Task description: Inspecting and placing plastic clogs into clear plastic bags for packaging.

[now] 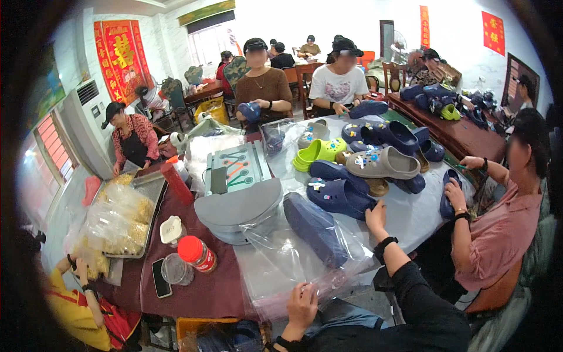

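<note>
My left hand (302,305) is at the table's near edge, its fingers curled on the edge of a clear plastic bag (267,258). Inside the bag lies a navy clog (314,229), its sole side showing. My right hand (376,217) reaches forward and grips the end of another navy clog (337,198) with small charms on its upper; part of the fingers is hidden by the shoe. Behind it is a pile of clogs, among them a grey one (384,161) with flower charms and a lime green one (316,151).
A grey sealing machine (237,202) stands left of the bag. Nearby are a red-lidded jar (197,253), a phone (162,278) and a metal tray (153,190) with bagged yellow pieces. At right a co-worker handles a navy clog (450,193). A yellow crate (190,325) sits below the edge.
</note>
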Demonstrator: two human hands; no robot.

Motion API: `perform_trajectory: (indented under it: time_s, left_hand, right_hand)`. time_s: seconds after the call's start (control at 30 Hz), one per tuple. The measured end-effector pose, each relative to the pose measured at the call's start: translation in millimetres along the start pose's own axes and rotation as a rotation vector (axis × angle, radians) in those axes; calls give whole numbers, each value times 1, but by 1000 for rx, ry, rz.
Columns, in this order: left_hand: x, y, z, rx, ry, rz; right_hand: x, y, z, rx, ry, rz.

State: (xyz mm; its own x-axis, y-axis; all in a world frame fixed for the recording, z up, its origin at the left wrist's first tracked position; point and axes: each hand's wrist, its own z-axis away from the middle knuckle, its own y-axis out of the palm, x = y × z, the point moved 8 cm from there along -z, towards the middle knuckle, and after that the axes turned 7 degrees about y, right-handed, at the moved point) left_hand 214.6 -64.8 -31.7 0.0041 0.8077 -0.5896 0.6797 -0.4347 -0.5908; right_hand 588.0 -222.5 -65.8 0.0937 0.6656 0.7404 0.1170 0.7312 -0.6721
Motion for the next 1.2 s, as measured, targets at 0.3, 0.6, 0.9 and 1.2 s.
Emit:
perform_trajectory:
  time_s: [0.3,0.6,0.9,1.2]
  left_hand:
    - [-3,18,0,162,82,-115]
    - [-8,14,-1,100,184,-115]
    - [-8,13,-1,126,156,-96]
    - [-18,9,-9,71,144,10]
  right_hand:
    - [-67,4,-22,270,95,-127]
    - [-78,-28,43,719,407,-631]
    - [-103,-156,118,766,244,-740]
    - [-121,-170,133,924,71,-363]
